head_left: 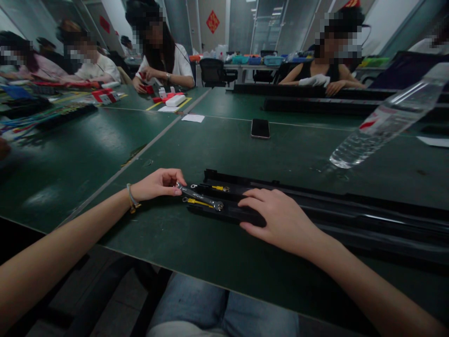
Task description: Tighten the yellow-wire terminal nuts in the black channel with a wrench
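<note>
Just the one head view here. The table (105, 154) has a dark green mat on it, scuffed and a bit shiny, with a pale seam running diagonally across. Behind it the room is all glass partitions and office chairs, and other people sit round the far side with red and white bits in front of them.

The left hand (157, 185) has its fingers pinched on the end of a small silver wrench (200, 197). The wrench lies across the near end of a long black rail (351, 213), close to the table's front edge. The right hand (280, 219) lies flat on that rail, fingers loosely spread and gripping nothing. Yellow-tipped wires (220, 188) sit right beside the wrench.

Further back there's a dark phone (260, 128) and a clear water bottle (389, 117) with a red-and-white label that's too blurry to read. There's also a red diamond sign (213, 21) on the wall, and I can't make out its writing either.
</note>
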A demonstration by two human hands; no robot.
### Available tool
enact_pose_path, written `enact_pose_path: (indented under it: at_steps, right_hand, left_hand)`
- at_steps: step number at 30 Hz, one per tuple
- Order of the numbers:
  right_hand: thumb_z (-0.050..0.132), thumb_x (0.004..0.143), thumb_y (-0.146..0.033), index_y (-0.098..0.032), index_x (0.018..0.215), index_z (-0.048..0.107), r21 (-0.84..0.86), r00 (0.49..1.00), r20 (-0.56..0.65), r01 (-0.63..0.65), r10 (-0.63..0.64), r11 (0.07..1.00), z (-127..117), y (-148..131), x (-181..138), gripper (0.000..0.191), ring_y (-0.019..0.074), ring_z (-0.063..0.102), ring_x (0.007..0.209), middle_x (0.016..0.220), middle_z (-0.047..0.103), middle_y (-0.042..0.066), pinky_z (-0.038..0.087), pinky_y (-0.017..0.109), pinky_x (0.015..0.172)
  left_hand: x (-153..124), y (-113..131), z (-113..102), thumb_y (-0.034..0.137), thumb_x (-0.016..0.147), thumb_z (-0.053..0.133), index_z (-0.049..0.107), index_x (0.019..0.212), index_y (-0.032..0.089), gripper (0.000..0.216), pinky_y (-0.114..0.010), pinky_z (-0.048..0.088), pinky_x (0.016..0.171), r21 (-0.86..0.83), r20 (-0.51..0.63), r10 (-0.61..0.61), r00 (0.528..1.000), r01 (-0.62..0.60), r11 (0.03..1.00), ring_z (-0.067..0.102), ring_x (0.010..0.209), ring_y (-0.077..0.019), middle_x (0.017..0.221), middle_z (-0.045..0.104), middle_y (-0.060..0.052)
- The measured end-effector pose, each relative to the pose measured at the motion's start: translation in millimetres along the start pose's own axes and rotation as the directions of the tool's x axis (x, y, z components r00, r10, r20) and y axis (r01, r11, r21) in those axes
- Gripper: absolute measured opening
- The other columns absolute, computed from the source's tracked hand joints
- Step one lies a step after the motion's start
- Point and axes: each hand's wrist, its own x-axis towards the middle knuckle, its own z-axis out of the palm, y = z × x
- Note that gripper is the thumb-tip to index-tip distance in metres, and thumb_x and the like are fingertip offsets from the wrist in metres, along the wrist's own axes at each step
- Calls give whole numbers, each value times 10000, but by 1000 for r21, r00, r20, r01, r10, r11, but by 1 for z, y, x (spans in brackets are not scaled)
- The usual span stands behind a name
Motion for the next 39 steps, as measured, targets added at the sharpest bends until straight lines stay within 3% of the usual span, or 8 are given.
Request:
enact_pose_path:
  at_steps: [20,26,39]
  right_hand:
    - [516,759,-379,-203,1001,583,-2,1000,-1,-3,3,1000,1,-1,0,306,224,502,980,1098,564,56,378,393,812]
    - [517,759,-375,-209,1002,582,2,1000,-2,1,-1,1000,1,0,0,302,218,503,979,1096,564,55,379,386,807]
    - [518,757,-376,-203,994,585,-5,1000,-3,0,0,1000,1,-1,0,301,222,501,984,1094,564,59,380,385,806]
  left_hand:
    - [1,2,1,122,627,660,585,741,112,137,-181,448,577,-10,24,-5,1000,6,1000,554,637,-90,713,598,-4]
    - [1,-2,-1,159,633,647,585,769,119,155,-167,412,511,-35,-6,-8,1000,8,999,504,550,-70,671,568,10]
    - [1,-3,-3,221,720,608,581,896,128,201,-182,432,545,-18,-34,-26,999,25,1000,535,594,-95,672,578,-3]
